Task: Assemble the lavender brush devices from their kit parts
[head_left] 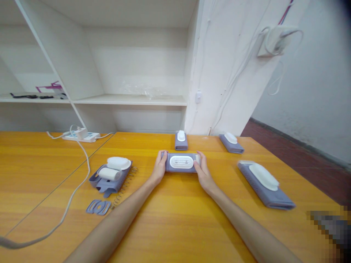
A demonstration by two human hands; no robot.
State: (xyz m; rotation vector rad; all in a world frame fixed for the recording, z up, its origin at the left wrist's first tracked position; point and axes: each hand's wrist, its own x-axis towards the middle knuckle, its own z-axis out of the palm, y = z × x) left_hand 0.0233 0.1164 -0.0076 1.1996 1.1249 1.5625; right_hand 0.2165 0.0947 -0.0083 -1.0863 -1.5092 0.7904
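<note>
A grey-purple plastic case (168,167) with a white oval knobbed pad (181,162) on its face is held level over the table. My left hand (159,168) grips its left end, thumb on the front edge. At the other end my right hand (203,171) is closed round the case, its thumb near a small whitish part at the right of the pad. To the left lies an opened grey-purple case (105,185) with a white oval part (119,163) and a white roll (109,174). Beside it are a metal coil spring (124,185) and flat grey-purple cut-out pieces (98,207).
Similar cases lie at the back (181,142), back right (231,143) and right (265,185) of the wooden table (175,226). A white power strip (81,136) sits back left, its cable (70,204) crossing the left side. White shelving (131,99) stands behind.
</note>
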